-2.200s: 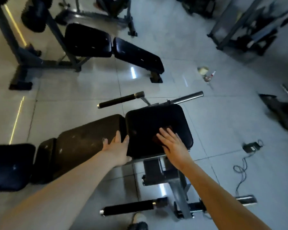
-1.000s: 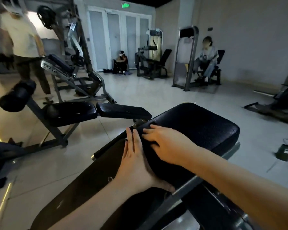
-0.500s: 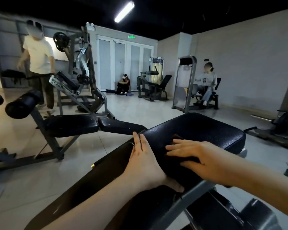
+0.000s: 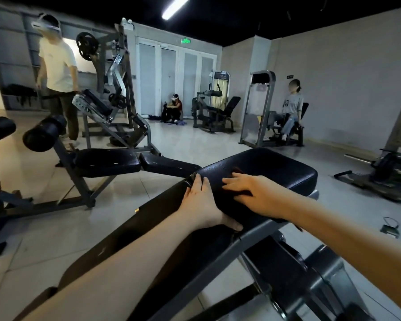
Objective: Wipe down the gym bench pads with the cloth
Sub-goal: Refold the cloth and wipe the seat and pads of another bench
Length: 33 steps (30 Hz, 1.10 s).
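— Can you read any writing from where you stand?
— No, not a word. You have a green sign (image 4: pixel 186 40) above the doors (image 4: pixel 171 82), a code sticker (image 4: pixel 117 59) on the weight machine (image 4: pixel 102 72) and a dark plate (image 4: pixel 290 76) on the wall (image 4: pixel 345 89). All are too small to read.

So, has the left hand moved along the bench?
No. The left hand still rests at the left edge of the seat pad, beside the long pad.

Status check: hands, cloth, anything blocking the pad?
Left hand flat against seat pad edge. Right hand flat, pressing cloth onto pad. No obstruction seen on it.
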{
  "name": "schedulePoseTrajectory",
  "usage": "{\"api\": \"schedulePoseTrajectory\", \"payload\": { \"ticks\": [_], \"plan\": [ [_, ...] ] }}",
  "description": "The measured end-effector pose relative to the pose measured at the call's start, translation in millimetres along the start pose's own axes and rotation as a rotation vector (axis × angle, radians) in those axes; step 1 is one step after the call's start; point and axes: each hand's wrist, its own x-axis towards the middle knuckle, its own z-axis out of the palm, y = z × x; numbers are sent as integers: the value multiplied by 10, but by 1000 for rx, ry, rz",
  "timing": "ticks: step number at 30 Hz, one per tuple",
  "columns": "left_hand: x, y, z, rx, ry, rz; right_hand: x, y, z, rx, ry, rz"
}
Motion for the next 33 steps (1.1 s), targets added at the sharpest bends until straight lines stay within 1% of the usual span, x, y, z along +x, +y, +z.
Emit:
{"api": "schedulePoseTrajectory", "payload": {
  "ticks": [3, 5, 8, 11, 15, 18, 20, 23, 24, 26, 29, 31, 33],
  "plan": [
    [-4, -15, 52, 115, -12, 58, -331, 4, -23, 40, -16, -13],
    [-19, -29, 111, 156, -10, 81, -370, -20, 28, 17, 25, 6],
    [-65, -34, 229, 226, 104, 106, -196, -115, 144, -86, 142, 67],
    [-88, -45, 299, 174, 173, 89, 137, -128, 187, -149, 159, 145],
    [-115, -24, 274, 179, 162, 78, 675, 79, 152, -145, 124, 255],
    [-147, -1, 229, 189, 138, 85, 864, 144, 144, -159, 121, 314],
    [-165, 17, 184, 185, 101, 92, 792, 118, 149, -174, 125, 293],
    [-151, 40, 96, 212, 14, 88, 368, 7, 156, -95, 125, 230],
    [-143, 45, 63, 234, -13, 85, 171, -27, 177, -76, 150, 204],
    [-143, 71, 29, 290, -37, 104, -250, -37, 277, -24, 257, 130],
    [-131, 133, 35, 359, -44, 175, -700, 3, 550, 30, 516, 34],
    [-108, 162, 71, 373, -51, 194, -737, 39, 784, 67, 678, 38],
    [-76, 129, 103, 372, -47, 207, -585, 24, 927, 176, 824, 98]
  ]
}}
